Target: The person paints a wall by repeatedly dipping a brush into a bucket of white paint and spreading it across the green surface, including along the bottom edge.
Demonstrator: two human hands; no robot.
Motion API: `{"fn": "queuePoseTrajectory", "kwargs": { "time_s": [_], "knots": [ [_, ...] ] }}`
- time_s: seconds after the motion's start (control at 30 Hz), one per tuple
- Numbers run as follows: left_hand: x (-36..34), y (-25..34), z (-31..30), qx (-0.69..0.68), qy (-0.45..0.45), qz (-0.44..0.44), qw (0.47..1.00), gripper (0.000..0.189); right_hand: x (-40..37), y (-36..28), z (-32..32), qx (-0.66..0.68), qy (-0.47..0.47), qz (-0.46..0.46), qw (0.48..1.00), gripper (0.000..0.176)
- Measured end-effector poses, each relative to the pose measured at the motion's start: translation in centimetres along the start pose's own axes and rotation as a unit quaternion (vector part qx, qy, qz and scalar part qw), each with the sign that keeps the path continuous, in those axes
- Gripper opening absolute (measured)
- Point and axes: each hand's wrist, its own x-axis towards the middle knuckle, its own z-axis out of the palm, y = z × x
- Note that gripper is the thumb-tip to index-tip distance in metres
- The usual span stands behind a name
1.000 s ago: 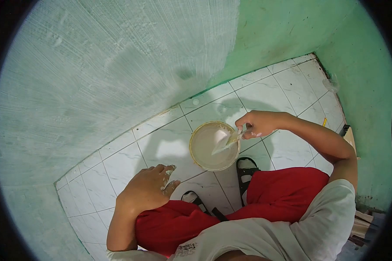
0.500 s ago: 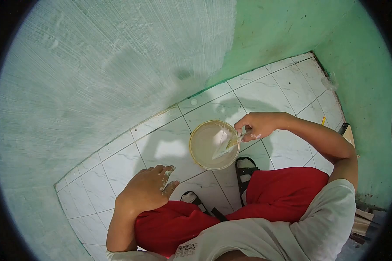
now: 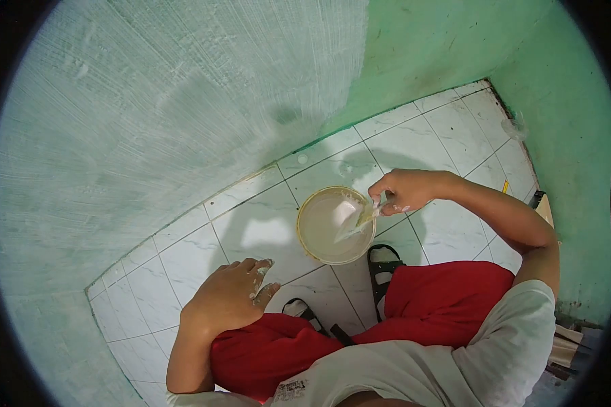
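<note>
My right hand (image 3: 404, 192) is closed around the handle of a paintbrush (image 3: 366, 218). The brush's pale bristles slant down into a round bucket (image 3: 300, 237) with a yellowish rim and whitish paint inside. White smears mark the fingers of this hand. Over my left knee rests my left hand (image 3: 231, 293), thumb apart from the fingers, nothing visible in it and white paint on the fingertips. The bucket stands on the tiled floor just in front of my sandalled feet.
Whitish brush strokes cover much of the wall (image 3: 183, 88) in front; its right part (image 3: 428, 54) is plain green. White marbled tiles (image 3: 455, 136) run up to the wall. A clear plastic piece (image 3: 514, 127) lies by the right corner, and a yellow strip (image 3: 505, 186) nearer me.
My right hand has shifted slightly up and right with the paintbrush, and the bucket has moved a touch to the right. My left hand has stayed put.
</note>
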Motion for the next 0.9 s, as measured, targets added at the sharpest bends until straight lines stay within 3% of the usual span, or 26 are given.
{"fn": "queuePoseTrajectory", "kwargs": {
  "time_s": [0.23, 0.63, 0.7, 0.8, 0.9],
  "knots": [
    [0.1, 0.2, -0.2, 0.000, -0.003, 0.007, 1.000, 0.042, -0.2, -1.0, 0.0, -0.024, 0.014, -0.042, 0.999, 0.019],
    [0.1, -0.1, 0.2, -0.014, 0.015, 0.018, 1.000, 0.039, -0.2, -1.1, -0.3, -0.008, -0.018, 0.014, 1.000, 0.020],
    [0.1, 0.1, 0.1, -0.018, 0.016, 0.018, 1.000, 0.040, -0.3, -0.9, 0.0, -0.047, 0.018, -0.040, 0.998, 0.017],
    [-0.1, 0.6, -0.4, -0.030, 0.002, -0.009, 1.000, 0.040, 0.1, 0.0, 0.3, 0.006, 0.014, -0.051, 0.999, 0.018],
    [0.0, 0.5, -0.5, -0.021, -0.005, 0.005, 1.000, 0.041, -0.3, -0.5, 0.2, -0.027, 0.038, -0.027, 0.999, 0.018]
  ]
}}
